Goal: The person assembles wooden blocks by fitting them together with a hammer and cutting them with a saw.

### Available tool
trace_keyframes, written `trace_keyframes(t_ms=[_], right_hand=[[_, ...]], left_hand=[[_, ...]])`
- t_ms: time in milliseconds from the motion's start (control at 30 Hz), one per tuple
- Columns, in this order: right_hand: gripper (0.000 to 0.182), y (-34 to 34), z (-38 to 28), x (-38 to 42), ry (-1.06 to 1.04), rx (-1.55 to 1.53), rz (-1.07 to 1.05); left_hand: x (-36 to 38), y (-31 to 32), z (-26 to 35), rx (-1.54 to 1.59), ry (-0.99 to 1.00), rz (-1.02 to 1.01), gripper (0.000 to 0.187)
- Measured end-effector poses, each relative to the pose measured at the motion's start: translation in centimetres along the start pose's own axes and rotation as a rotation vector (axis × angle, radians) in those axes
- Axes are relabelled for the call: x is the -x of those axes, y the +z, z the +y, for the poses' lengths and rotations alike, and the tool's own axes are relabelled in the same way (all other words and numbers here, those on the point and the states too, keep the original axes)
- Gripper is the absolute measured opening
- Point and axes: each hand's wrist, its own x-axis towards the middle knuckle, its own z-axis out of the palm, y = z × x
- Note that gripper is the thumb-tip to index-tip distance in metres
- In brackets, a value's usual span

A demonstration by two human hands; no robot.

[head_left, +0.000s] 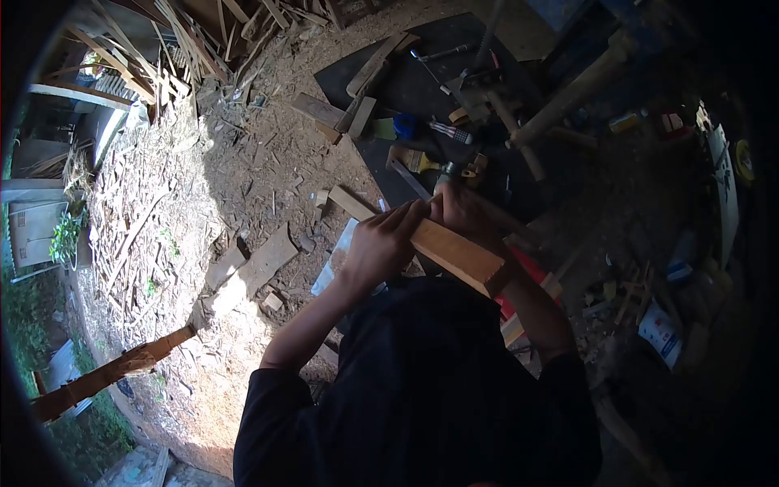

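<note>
A squared length of wood lies at a slant in front of my body. My left hand is closed over its middle, fingers wrapped across the top face. Against the far side of the wood, my right hand is closed too; whatever its fingers hold is hidden. Just beyond the right knuckles are a flat metal blade, a paintbrush and a small yellowish tool. A blue tape measure sits farther off on the black sheet.
Wood offcuts lie on the sheet's left edge. Chips and shavings cover the ground to the left, with a flat board. Scrap strips are heaped at the back left. A clamp-like frame stands at the right.
</note>
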Motion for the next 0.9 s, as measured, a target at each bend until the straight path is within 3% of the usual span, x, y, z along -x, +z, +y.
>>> trace_keyframes(t_ms=[133,200,233,300,467,600,700,733,833,900], right_hand=[[0.034,-4.1,-1.1,0.4,-0.002,-0.111,-0.17],[0.032,-6.1,-1.6,0.6,0.144,-0.368,-0.233],[0.032,-6.7,-1.6,0.6,0.213,-0.494,-0.263],[0.035,-7.2,-2.4,1.3,0.026,-0.482,-0.169],[0.028,-5.7,-2.7,1.9,-0.315,-0.508,0.033],[0.023,-5.7,-2.0,2.2,-0.212,-0.583,0.004],[0.024,-6.0,-1.7,2.8,-0.071,-0.684,-0.058],[0.026,-5.8,-1.8,2.9,-0.044,-0.728,-0.049],[0.029,-4.9,-1.5,3.3,0.048,-0.861,0.009],[0.03,-4.2,-1.1,3.5,0.106,-0.925,0.04]], left_hand=[[0.1,-0.5,-0.8,0.322,-0.217,-0.212,0.037],[0.0,-1.6,-1.2,0.645,-0.363,-0.309,0.03],[-0.1,-1.8,-0.8,0.739,-0.379,-0.241,0.032],[0.3,-2.1,-0.2,0.924,-0.408,-0.103,0.035],[0.9,-2.2,0.5,1.293,-0.615,-0.166,0.046],[1.0,-1.1,-0.1,1.67,-0.812,-0.339,0.062],[0.0,-1.5,1.8,1.709,-0.992,-0.246,0.076],[0.8,-0.2,0.4,1.832,-0.93,-0.318,0.09],[1.8,-0.1,-2.5,2.019,-0.513,-0.652,0.105],[3.6,-0.1,-3.9,1.502,-0.667,-0.46,0.106]])
